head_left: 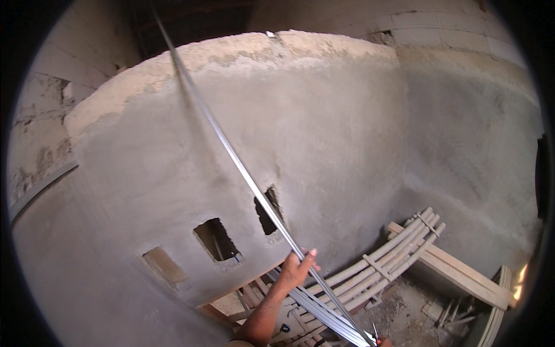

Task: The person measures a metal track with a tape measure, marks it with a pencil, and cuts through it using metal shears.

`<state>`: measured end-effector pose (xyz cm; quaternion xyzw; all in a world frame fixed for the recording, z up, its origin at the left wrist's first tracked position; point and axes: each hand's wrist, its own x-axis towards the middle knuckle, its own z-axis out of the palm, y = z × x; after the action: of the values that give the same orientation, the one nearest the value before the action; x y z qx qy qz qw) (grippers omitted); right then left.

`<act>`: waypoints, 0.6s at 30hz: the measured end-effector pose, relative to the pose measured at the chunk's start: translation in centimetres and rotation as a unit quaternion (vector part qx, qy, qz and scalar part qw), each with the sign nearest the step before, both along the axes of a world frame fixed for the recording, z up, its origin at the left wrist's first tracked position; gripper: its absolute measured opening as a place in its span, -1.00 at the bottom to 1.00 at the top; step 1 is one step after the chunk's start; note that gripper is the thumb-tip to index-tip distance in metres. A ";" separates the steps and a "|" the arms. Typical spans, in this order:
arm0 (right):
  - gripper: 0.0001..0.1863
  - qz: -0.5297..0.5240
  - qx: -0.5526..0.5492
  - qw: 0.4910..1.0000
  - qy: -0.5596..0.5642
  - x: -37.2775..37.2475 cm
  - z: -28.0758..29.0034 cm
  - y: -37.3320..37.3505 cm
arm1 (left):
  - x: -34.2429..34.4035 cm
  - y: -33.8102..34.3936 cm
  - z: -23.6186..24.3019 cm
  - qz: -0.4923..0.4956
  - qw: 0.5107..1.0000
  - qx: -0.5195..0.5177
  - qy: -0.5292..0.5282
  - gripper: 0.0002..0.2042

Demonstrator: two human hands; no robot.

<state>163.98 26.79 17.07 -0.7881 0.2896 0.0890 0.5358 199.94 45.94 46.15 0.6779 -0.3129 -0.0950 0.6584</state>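
A long, thin galvanized metal profile (241, 168) slants from the upper left down to the lower edge, crossing in front of the wall. My left hand (296, 268) is closed around its lower part, thumb toward the right. At the bottom edge only a bit of my right hand (384, 343) shows, by the profile's lower end. It seems to grip a small red-handled tool with pointed metal tips (375, 331), which looks like tin snips; most of it is out of frame. Below my left hand lie several more metal profiles (324, 312).
A plastered wall (324, 139) with rectangular openings (216, 239) stands ahead, its rough top edge exposed. At lower right is a rack of long round poles (399, 246) with crosspieces. Beyond it lies a wooden beam (462, 274); debris (457, 312) covers the ground there.
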 end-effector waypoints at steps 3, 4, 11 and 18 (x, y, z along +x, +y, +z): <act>-0.32 -0.060 -0.030 0.996 -0.052 -3.6 1.2 0.7 | -2.8 -0.8 1.7 0.005 0.999 0.003 -0.046 -0.65; -0.33 -0.079 -0.034 0.993 -0.080 -4.5 1.2 1.0 | -3.5 -0.9 2.2 0.019 0.999 -0.004 -0.041 -0.64; -0.48 -0.087 -0.004 0.995 -0.050 -9.3 -0.3 -1.9 | -7.2 -3.2 4.2 0.086 0.994 -0.047 0.039 -0.64; -0.71 -0.049 -0.197 0.969 -0.137 -7.5 10.3 -2.1 | -11.7 -6.6 3.2 0.097 0.984 -0.141 0.045 -0.67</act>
<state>156.44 24.69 27.36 -0.8676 0.2637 -0.1056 0.4082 188.26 39.37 49.35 0.6006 -0.2257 -0.0164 0.7668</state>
